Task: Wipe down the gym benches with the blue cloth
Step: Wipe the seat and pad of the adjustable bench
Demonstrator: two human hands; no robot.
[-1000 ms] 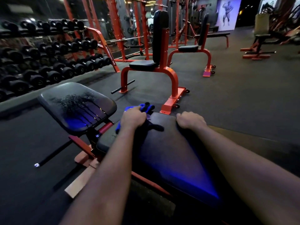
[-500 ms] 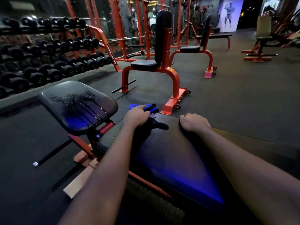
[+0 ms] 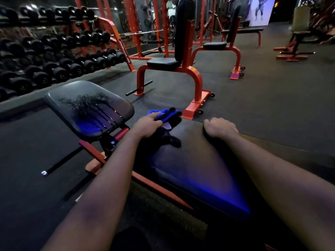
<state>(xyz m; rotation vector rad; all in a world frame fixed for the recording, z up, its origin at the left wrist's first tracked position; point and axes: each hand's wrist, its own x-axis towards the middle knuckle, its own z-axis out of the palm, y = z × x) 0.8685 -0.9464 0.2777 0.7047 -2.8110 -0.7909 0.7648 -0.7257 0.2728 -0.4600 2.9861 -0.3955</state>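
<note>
We are wiping the bench pad. Our left hand holds the blue cloth at the far edge, fingers apparently curled over it. Our right hand grips the far right corner. Next, we should draw the cloth toward the near edge.

colours only:
- cloth: bright blue, the lower folds read near-black in shadow
- bench pad: black, blue sheen along its near right edge
- seat pad: black with dark drip streaks running down it, blue patch at the low end
- frame under both: orange-red
- upright seat: black pads, orange-red legs
- dumbbells: black
- rack posts: red
- floor: dark grey, fine speckle
- far seat: olive-tan backrest, red base
- poster: pale blue-white with a darker figure
</note>
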